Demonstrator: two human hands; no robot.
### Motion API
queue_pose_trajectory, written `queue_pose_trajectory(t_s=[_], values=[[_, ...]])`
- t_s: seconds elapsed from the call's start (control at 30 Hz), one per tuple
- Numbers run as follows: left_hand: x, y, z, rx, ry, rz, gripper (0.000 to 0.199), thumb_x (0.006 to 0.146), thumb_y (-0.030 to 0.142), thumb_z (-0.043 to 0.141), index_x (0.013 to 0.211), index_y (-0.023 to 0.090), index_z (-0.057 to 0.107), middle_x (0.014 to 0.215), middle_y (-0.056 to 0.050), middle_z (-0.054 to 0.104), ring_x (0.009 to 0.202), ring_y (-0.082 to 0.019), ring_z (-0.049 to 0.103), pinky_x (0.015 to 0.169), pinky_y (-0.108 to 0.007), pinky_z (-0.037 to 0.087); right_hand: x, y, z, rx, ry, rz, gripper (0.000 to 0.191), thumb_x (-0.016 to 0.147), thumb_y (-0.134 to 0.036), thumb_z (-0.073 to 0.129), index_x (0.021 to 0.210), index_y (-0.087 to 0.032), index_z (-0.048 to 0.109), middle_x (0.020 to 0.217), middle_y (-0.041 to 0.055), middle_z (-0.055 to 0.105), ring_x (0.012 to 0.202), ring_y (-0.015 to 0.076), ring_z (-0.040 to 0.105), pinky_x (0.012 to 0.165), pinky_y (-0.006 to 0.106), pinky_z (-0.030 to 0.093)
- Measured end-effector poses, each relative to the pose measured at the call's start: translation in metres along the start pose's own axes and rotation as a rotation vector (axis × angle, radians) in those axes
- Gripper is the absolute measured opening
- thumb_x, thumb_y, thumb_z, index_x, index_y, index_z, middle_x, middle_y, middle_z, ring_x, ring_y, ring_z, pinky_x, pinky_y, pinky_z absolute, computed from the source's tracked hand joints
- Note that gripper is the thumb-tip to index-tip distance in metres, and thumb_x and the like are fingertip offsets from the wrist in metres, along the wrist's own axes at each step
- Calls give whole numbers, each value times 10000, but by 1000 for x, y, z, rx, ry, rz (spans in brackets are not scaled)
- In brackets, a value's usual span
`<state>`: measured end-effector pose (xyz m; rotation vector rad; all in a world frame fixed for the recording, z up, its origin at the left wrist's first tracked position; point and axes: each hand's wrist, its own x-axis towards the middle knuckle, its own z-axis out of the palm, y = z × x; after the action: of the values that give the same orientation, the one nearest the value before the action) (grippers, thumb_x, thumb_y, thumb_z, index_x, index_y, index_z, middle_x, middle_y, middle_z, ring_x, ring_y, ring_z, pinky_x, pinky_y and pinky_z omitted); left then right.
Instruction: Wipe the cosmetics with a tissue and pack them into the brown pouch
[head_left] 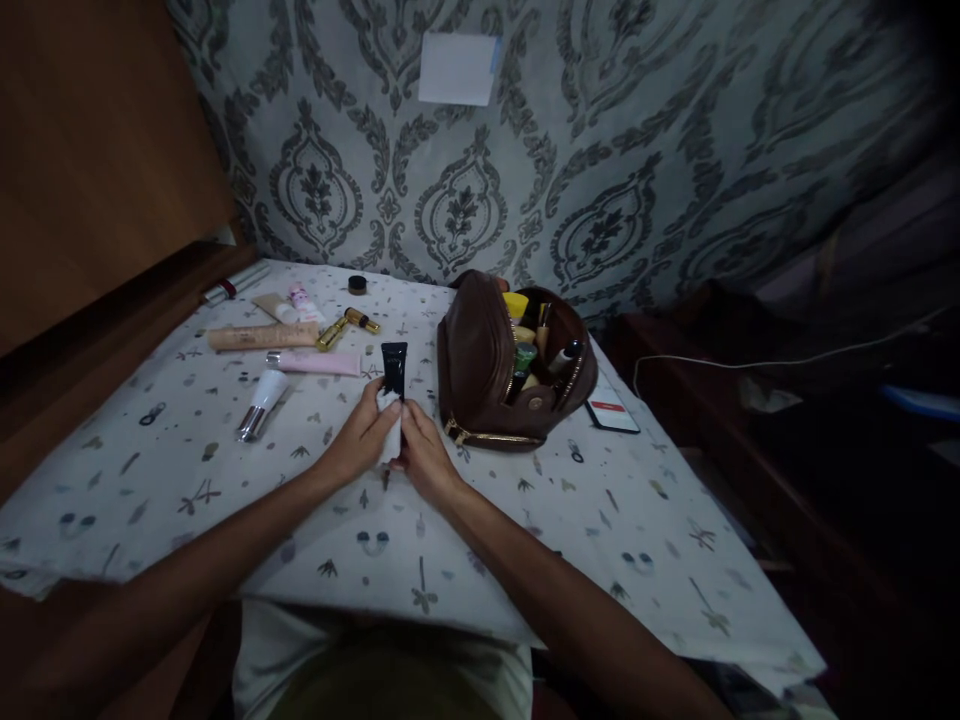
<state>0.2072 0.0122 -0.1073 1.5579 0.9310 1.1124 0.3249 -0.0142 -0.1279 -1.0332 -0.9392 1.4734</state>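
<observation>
Over the middle of the table, a black tube (pixel 394 366) stands upright between my hands, its flat end up. A white wipe or tissue (pixel 391 440) is wrapped about its lower part. My left hand (pixel 360 432) is closed on the white wipe and the tube's lower left side. From the right, my right hand (pixel 426 448) pinches the wipe beside the tube's lower end. Just right of them sits an open brown bag (pixel 480 360), with yellow, green and black cosmetic items inside.
Left on the patterned tablecloth (pixel 300 530) lie a beige tube (pixel 262 336), a pink tube (pixel 322 362), a white and silver bottle (pixel 262 405), gold tubes (pixel 332 333) and a black jar (pixel 358 285). A phone (pixel 613 410) lies right of the bag.
</observation>
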Motion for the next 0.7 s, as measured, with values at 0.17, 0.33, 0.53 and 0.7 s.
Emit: queue_pose_trajectory(t_s=[0.17,0.33,0.53,0.7], values=[[4,-3,-7,-187,97,-84,511,895,478,629,1315,222,491,1238,-109,675,1251,-273,583,1084,-453,446,-4,-5,4,-44,-74,-7,507,806,-728,597,908,-243,491,596,-82,421,429,83,422,367,205,290],[10,6,-11,-455,168,-176,527,842,451,706,1259,230,472,999,-59,732,992,-237,726,830,-373,593,-6,-5,4,-109,-153,32,493,824,-699,605,936,-227,517,651,-47,561,431,93,502,354,201,263],[13,22,-18,-611,263,-213,500,783,397,771,1166,238,491,815,-2,728,811,-215,750,719,-342,612,-6,-13,1,136,-259,149,460,771,-595,739,937,-196,582,711,-4,655,525,106,568,436,202,352],[17,22,-21,-650,308,-213,379,848,412,711,1109,201,534,941,-65,757,892,-206,745,817,-351,591,-8,-21,3,226,-347,151,525,688,-511,840,1050,-186,643,792,27,719,666,136,658,573,227,458]])
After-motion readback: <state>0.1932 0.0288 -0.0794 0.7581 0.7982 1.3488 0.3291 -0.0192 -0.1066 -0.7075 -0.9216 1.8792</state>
